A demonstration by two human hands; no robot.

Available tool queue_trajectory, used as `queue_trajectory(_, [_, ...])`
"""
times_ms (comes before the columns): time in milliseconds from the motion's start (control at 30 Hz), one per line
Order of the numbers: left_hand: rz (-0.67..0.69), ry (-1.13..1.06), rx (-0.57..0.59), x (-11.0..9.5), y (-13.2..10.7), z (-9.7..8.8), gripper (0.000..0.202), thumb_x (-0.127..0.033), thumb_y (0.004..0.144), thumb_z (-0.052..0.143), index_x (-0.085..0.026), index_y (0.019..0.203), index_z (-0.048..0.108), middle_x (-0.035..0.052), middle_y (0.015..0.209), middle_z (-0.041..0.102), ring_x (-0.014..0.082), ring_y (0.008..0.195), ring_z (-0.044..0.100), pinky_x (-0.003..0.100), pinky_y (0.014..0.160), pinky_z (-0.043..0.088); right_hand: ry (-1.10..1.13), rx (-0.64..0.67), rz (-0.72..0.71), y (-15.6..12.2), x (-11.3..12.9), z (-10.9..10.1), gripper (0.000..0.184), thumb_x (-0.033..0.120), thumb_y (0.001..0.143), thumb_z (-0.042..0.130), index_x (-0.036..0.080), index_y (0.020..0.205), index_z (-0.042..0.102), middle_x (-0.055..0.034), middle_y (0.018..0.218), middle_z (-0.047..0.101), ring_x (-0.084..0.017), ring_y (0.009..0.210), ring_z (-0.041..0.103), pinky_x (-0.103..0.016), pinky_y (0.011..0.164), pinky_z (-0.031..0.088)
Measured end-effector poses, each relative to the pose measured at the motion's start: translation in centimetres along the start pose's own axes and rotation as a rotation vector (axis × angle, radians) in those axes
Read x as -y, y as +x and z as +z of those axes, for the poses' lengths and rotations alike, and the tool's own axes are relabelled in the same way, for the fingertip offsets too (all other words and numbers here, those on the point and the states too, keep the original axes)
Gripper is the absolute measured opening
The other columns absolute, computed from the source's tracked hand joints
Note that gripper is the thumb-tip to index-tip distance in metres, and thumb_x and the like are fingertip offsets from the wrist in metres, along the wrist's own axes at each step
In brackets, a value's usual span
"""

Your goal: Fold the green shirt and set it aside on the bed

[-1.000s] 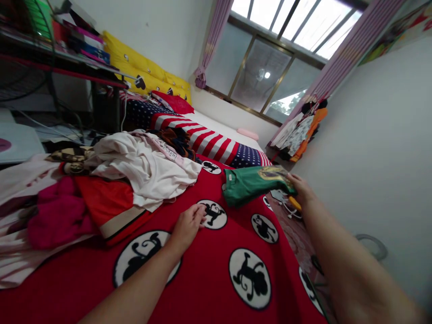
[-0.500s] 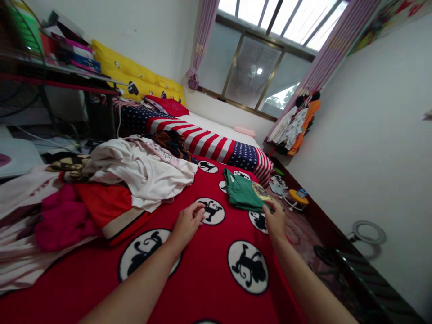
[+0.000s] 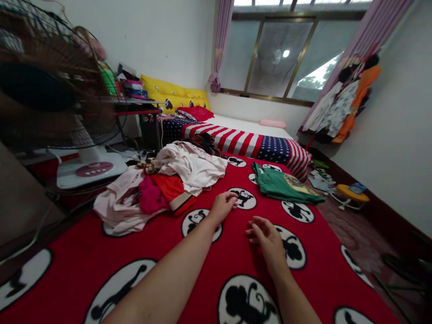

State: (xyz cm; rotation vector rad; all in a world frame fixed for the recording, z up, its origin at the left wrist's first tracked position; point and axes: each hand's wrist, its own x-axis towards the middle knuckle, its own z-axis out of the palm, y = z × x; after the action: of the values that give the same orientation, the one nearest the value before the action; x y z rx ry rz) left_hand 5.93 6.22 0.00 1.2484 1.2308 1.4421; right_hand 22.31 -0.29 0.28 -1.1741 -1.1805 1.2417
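My left hand (image 3: 223, 207) hovers over the red blanket (image 3: 236, 245) with its fingers loosely curled and apart, nothing in it. To its right and nearer to me, my right hand (image 3: 266, 238) is also bare, its fingers slightly bent and spread. Beyond the right hand lies a folded green T-shirt (image 3: 280, 182) with a yellowish print, flat on the blanket. On the left is a loose heap of clothes: a white shirt (image 3: 192, 164), a red and beige garment (image 3: 173, 191), a magenta piece (image 3: 151, 195) and a pale pink garment (image 3: 121, 202).
An electric fan (image 3: 91, 168) stands at the left, near a cluttered desk (image 3: 138, 110). Behind the clothes is a bed with a stars-and-stripes cover (image 3: 236, 139). Clothes (image 3: 347, 103) hang by the window; an orange-topped stool (image 3: 353, 193) stands on the floor at right.
My right hand has come away from the green T-shirt, back toward me and closer to my left hand. The view has turned left, bringing the fan into sight.
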Motion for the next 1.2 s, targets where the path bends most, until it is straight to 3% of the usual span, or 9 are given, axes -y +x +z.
queue_trajectory(167, [0.122, 0.16, -0.129, -2.1, 0.2, -1.8, 0.019, -0.009, 0.079, 0.053, -0.015, 0.087, 0.069, 0.0097, 0.097, 0.068, 0.0216, 0.097, 0.064, 0.037, 0.087, 0.054, -0.054, 0.099, -0.02, -0.3, 0.3, -0.2, 0.045, 0.051, 0.062, 0.076, 0.017, 0.089, 0.064, -0.0062, 0.08, 0.069, -0.018, 0.064, 0.067, -0.025, 0.053, 0.05])
queue_trajectory(300, [0.39, 0.547, -0.487, -4.5, 0.4, -5.0, 0.029, -0.01, 0.08, 0.055, -0.019, 0.105, 0.066, 0.0123, 0.13, 0.051, 0.0279, 0.129, 0.042, 0.044, 0.112, 0.03, -0.076, 0.152, -0.037, -0.4, 0.0, -0.4, 0.039, 0.048, 0.068, 0.073, 0.017, 0.089, 0.065, -0.006, 0.08, 0.07, -0.017, 0.067, 0.067, -0.025, 0.056, 0.049])
queue_trajectory(367, [0.471, 0.797, -0.636, -5.3, 0.4, -6.7, 0.038, -0.011, 0.078, 0.059, -0.02, 0.115, 0.062, 0.0135, 0.141, 0.041, 0.0317, 0.134, 0.034, 0.047, 0.113, 0.026, -0.084, 0.172, -0.035, -0.3, -0.3, -0.6, 0.036, 0.046, 0.071, 0.071, 0.017, 0.09, 0.065, -0.0056, 0.08, 0.07, -0.017, 0.067, 0.067, -0.024, 0.057, 0.049])
queue_trajectory(467, [0.394, 1.001, -0.709, -5.5, 0.5, -8.8, 0.06, -0.012, 0.073, 0.065, -0.019, 0.13, 0.05, 0.0161, 0.149, 0.029, 0.0358, 0.135, 0.03, 0.05, 0.11, 0.028, -0.085, 0.176, -0.027, -0.2, -0.5, -0.6, 0.034, 0.045, 0.071, 0.071, 0.017, 0.089, 0.065, -0.0048, 0.078, 0.069, -0.016, 0.066, 0.066, -0.024, 0.057, 0.048])
queue_trajectory(667, [0.194, 1.128, -0.691, -5.4, 0.7, -10.5, 0.063, -0.022, 0.073, 0.069, -0.017, 0.133, 0.05, 0.0196, 0.121, 0.055, 0.0369, 0.112, 0.052, 0.043, 0.091, 0.044, -0.089, 0.159, -0.023, -0.4, -0.1, -0.4, 0.036, 0.047, 0.068, 0.073, 0.017, 0.086, 0.066, -0.0048, 0.077, 0.07, -0.016, 0.064, 0.065, -0.024, 0.056, 0.047])
queue_trajectory(867, [0.193, 0.986, -0.594, -7.0, 1.1, -11.2, 0.025, -0.018, 0.079, 0.059, -0.018, 0.1, 0.072, 0.0157, 0.102, 0.067, 0.0316, 0.093, 0.063, 0.039, 0.083, 0.047, -0.11, 0.167, -0.052, -0.4, -0.2, -0.4, 0.035, 0.048, 0.07, 0.072, 0.018, 0.087, 0.066, -0.0049, 0.077, 0.07, -0.016, 0.064, 0.066, -0.024, 0.056, 0.048])
queue_trajectory(1033, [0.376, 0.531, -0.402, -12.0, -1.1, -5.7, 0.02, -0.021, 0.07, 0.071, -0.014, 0.088, 0.074, 0.0085, 0.09, 0.072, 0.0247, 0.087, 0.066, 0.033, 0.086, 0.049, -0.039, 0.127, -0.067, -0.9, 0.3, 0.0, 0.039, 0.053, 0.072, 0.07, 0.018, 0.089, 0.066, -0.0054, 0.077, 0.069, -0.015, 0.06, 0.063, -0.024, 0.053, 0.046])
queue_trajectory(1133, [0.406, 0.352, -0.078, -13.8, -4.9, -0.2, 0.017, -0.018, 0.074, 0.066, -0.016, 0.089, 0.073, 0.005, 0.087, 0.073, 0.0188, 0.079, 0.066, 0.027, 0.077, 0.051, 0.155, 0.153, -0.007, -1.2, 1.0, -0.3, 0.053, 0.066, 0.074, 0.06, 0.024, 0.107, 0.064, -0.009, 0.099, 0.069, -0.021, 0.073, 0.067, -0.032, 0.059, 0.052])
queue_trajectory(1200, [0.484, 0.403, 0.293, -14.1, -7.6, 2.5, 0.018, -0.011, 0.076, 0.062, -0.017, 0.087, 0.074, 0.0057, 0.088, 0.073, 0.018, 0.083, 0.066, 0.025, 0.078, 0.05, 0.179, 0.113, -0.016, -1.3, 1.4, -1.1, 0.065, 0.077, 0.075, 0.045, 0.027, 0.112, 0.064, -0.0103, 0.103, 0.068, -0.026, 0.084, 0.067, -0.038, 0.064, 0.054])
